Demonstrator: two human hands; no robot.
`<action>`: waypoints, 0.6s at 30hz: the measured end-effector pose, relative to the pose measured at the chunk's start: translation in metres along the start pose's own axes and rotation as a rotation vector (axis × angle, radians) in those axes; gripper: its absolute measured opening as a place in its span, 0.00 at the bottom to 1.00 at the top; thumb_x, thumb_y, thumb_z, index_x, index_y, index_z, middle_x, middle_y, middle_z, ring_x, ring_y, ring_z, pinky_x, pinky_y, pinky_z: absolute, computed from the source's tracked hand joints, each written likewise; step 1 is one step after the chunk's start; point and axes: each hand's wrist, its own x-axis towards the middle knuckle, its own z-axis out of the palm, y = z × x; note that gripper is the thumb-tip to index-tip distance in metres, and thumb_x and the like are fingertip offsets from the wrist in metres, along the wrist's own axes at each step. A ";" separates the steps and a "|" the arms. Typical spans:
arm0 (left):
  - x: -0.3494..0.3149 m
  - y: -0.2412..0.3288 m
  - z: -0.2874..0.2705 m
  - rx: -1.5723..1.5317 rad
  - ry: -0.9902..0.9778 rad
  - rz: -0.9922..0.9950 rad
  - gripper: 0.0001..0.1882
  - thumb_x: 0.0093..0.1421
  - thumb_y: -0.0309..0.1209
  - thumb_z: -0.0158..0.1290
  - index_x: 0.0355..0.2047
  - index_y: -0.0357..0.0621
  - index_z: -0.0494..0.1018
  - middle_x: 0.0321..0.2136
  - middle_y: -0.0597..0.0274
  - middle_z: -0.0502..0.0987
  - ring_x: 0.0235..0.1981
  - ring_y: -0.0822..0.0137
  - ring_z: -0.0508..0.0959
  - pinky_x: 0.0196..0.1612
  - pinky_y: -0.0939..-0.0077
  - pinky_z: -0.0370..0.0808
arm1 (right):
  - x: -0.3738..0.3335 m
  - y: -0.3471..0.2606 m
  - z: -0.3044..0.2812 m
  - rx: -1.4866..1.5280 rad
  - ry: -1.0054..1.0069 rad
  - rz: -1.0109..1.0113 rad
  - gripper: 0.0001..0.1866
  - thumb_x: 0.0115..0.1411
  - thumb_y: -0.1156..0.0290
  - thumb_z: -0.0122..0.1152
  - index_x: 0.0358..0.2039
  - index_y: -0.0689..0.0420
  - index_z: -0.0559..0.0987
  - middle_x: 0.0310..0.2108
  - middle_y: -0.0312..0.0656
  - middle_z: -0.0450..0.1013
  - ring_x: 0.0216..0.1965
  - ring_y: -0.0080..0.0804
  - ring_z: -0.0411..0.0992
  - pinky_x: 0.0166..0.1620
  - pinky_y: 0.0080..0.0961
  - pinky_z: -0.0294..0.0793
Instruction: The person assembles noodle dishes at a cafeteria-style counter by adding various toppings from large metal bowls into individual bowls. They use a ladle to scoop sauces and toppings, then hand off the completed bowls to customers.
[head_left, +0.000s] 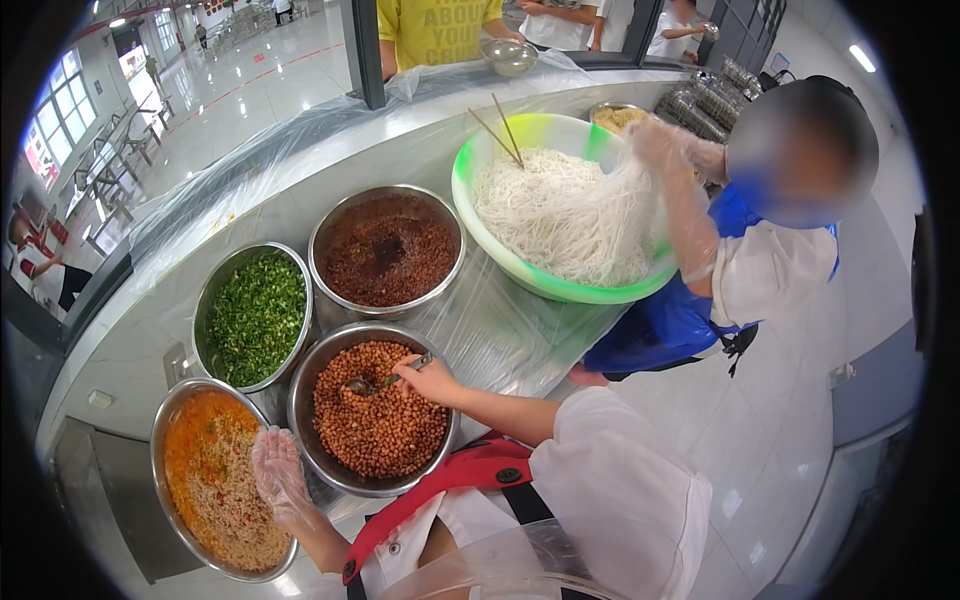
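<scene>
My right hand [428, 382], bare, is closed around the handle of a metal spoon [362, 385]. The spoon's bowl rests among brown roasted beans or nuts [370, 430] in a steel pot [300, 440]. My left hand [281, 474], in a clear plastic glove, is at the rim of a steel basin [160, 470], its fingers stretched out and nothing visible in them. Orange, oily minced food [215, 460] fills that basin. Behind these stand a pot of chopped green vegetables [258, 318] and a pot of dark red-brown sauce [388, 255].
A co-worker's gloved hands [680, 150] lift white noodles [570, 215] from a green-and-white basin [470, 240] holding chopsticks [505, 135]. Stacked metal bowls [715, 95] stand beyond. Across the counter, a person in yellow [440, 30] holds a steel bowl [510, 57].
</scene>
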 end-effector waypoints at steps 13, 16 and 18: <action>-0.004 0.000 -0.001 -0.053 -0.018 -0.006 0.16 0.59 0.30 0.47 0.44 0.30 0.66 0.44 0.46 0.70 0.46 0.56 0.71 0.52 0.64 0.71 | -0.002 -0.004 0.002 0.035 -0.018 -0.005 0.12 0.59 0.66 0.53 0.35 0.63 0.73 0.25 0.44 0.74 0.20 0.25 0.73 0.23 0.19 0.69; -0.002 0.001 -0.016 -0.086 -0.065 0.013 0.18 0.60 0.32 0.45 0.46 0.30 0.66 0.45 0.46 0.70 0.48 0.54 0.70 0.54 0.61 0.67 | -0.001 -0.012 0.006 -0.014 -0.007 -0.011 0.13 0.59 0.65 0.53 0.35 0.63 0.73 0.25 0.44 0.74 0.20 0.25 0.73 0.23 0.19 0.69; 0.003 -0.001 -0.024 -0.138 -0.055 0.031 0.19 0.61 0.32 0.43 0.48 0.30 0.65 0.45 0.46 0.70 0.49 0.53 0.69 0.56 0.60 0.65 | 0.001 -0.005 0.006 -0.072 0.000 -0.071 0.14 0.59 0.63 0.53 0.35 0.62 0.74 0.25 0.43 0.74 0.20 0.25 0.73 0.23 0.20 0.70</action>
